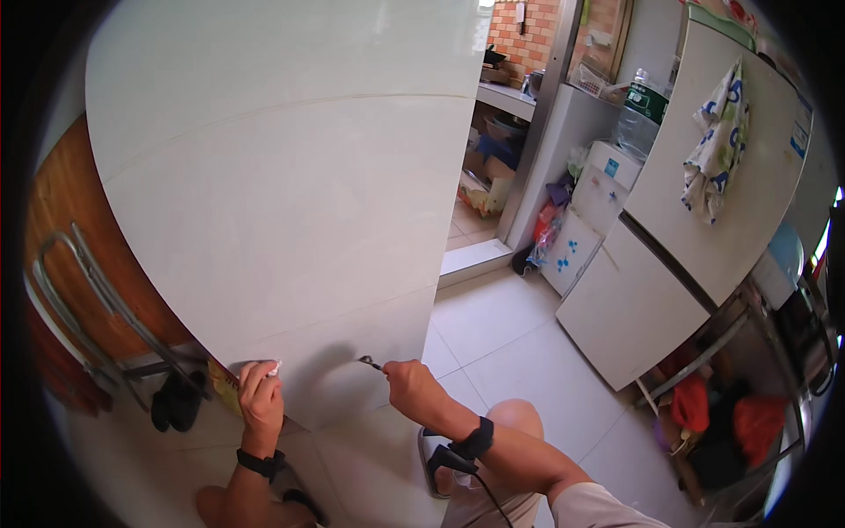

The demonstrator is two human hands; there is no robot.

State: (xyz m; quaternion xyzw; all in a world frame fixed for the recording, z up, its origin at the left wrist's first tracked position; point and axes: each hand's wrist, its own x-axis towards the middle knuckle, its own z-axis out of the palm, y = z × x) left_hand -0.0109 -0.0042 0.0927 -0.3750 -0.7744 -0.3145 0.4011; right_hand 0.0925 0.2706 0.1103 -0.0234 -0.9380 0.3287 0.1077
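In front of me stands a white tiled wall with thin seams running across it. My right hand is closed around the handle of a small tool with a round metal tip. That tip is at the wall's lower part, close to a low seam; whether it touches cannot be made out. On the left, my left hand is up at the wall's lower left edge, its fingers closed on a small crumpled white wad, perhaps tissue. Black straps are on both wrists.
Folded metal frames lean at the left above dark shoes. At the right are a fridge with a patterned cloth, a water dispenser with a bottle, and a rack of red and black items. A kitchen doorway opens beyond.
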